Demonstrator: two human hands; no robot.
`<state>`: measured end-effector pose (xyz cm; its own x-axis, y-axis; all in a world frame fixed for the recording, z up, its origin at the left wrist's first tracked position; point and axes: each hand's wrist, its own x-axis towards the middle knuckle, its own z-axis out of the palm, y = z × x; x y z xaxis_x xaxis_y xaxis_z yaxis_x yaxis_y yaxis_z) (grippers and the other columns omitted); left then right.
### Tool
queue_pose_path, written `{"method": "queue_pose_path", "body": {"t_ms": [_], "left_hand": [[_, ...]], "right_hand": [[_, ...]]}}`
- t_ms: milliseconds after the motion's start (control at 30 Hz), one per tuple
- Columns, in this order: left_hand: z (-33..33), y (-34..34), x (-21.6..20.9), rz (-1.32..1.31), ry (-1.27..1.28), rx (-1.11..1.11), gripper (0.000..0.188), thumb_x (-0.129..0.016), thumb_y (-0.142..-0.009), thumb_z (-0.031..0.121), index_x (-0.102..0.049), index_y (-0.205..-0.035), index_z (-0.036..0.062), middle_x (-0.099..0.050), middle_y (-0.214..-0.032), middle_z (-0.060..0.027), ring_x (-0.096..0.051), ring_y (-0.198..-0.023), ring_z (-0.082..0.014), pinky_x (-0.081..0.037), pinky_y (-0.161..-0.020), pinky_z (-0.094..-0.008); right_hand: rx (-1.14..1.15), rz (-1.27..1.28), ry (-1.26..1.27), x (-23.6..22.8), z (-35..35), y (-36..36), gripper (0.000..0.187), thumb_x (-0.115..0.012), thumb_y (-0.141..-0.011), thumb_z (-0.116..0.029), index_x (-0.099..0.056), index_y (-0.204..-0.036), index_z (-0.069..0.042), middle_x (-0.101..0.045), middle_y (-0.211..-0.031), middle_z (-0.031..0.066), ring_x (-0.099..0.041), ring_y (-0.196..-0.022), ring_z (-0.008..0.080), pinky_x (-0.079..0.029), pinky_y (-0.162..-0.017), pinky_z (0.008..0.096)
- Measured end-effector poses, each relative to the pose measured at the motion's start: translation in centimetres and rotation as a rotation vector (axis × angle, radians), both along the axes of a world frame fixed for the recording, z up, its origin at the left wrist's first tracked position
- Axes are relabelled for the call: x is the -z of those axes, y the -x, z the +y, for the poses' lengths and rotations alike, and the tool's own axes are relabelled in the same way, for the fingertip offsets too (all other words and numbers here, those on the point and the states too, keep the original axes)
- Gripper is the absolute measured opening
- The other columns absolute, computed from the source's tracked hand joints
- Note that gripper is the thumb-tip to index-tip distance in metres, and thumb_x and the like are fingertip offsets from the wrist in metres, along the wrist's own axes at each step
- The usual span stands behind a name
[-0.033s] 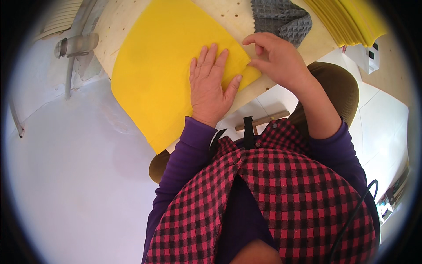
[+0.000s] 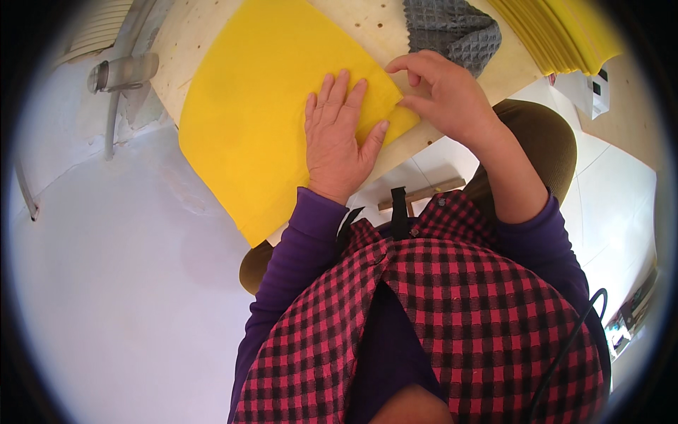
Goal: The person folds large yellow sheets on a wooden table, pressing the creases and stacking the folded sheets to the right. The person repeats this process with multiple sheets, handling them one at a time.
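Observation:
A large yellow sheet [image 2: 247,106], smooth and cloth-like, lies flat on the pale wooden table [image 2: 381,42] and hangs past its near left edge. My left hand [image 2: 337,134] rests palm down on the sheet near its right side, fingers stretched and slightly spread. Just to the right, my right hand [image 2: 452,95] hovers by the sheet's right edge. Its thumb tip meets the sheet's edge, and the index finger is bent and apart from the thumb. The other fingers curl inward, partly hidden, and nothing shows in them.
A crumpled grey waffle-textured cloth [image 2: 452,32] lies beyond my right hand. At the upper right stands a stack of yellow sheets [image 2: 565,32]. A cylindrical container [image 2: 123,73] is by the wall at left. My knee [image 2: 540,138] juts up beside the table.
My right hand has shifted very slightly to the left, index finger included. The left hand and the yellow sheet stay where they were.

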<state>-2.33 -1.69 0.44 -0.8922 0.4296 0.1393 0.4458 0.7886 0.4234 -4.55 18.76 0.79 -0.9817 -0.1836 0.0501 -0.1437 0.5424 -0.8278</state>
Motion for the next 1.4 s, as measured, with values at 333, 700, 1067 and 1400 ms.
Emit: {"method": "queue_pose_path", "body": {"t_ms": [333, 700, 1067, 1400], "left_hand": [[-0.1, 0.1, -0.1, -0.008, -0.092, -0.021, 0.058, -0.062, -0.087, 0.032, -0.047, -0.136, 0.0057, -0.042, -0.143, -0.0163, -0.034, -0.136, -0.033, -0.021, -0.112, -0.0492], [-0.6, 0.2, 0.2, -0.033, -0.242, -0.055, 0.038, -0.049, -0.094, 0.017, -0.054, -0.13, 0.0028, -0.049, -0.139, -0.0134, -0.039, -0.134, -0.0319, -0.023, -0.112, -0.0472], [-1.0, 0.2, 0.4, -0.099, -0.408, -0.075, 0.045, -0.045, -0.097, 0.025, -0.046, -0.136, 0.0004, -0.048, -0.14, -0.0156, -0.038, -0.136, -0.0312, -0.021, -0.113, -0.0456], [-1.2, 0.1, 0.7, -0.161, -0.484, -0.142, 0.049, -0.046, -0.098, 0.026, -0.044, -0.134, -0.0068, -0.043, -0.142, -0.0204, -0.037, -0.135, -0.0313, -0.019, -0.115, -0.0412]], "right_hand": [[-0.066, 0.117, 0.097, 0.8, -1.0, 0.5, 0.009, -0.066, -0.081, -0.012, -0.066, -0.089, -0.011, -0.058, -0.083, 0.0064, -0.06, -0.076, 0.0256, -0.048, -0.066, 0.0348], [0.045, 0.162, -0.01, -1.7, 3.2, 1.7, 0.028, -0.067, -0.077, -0.004, -0.065, -0.105, -0.009, -0.052, -0.085, 0.0003, -0.047, -0.071, 0.0123, -0.042, -0.064, 0.0243], [-0.135, 0.135, -0.508, -0.6, 7.0, 4.3, 0.01, -0.063, -0.082, -0.016, -0.056, -0.085, -0.009, -0.055, -0.083, 0.0056, -0.057, -0.08, 0.0286, -0.045, -0.067, 0.039], [-0.109, -0.051, -0.155, -1.2, 5.4, 4.0, 0.012, -0.067, -0.084, -0.017, -0.061, -0.091, -0.01, -0.054, -0.08, 0.0029, -0.055, -0.073, 0.0176, -0.043, -0.063, 0.0314]]}}
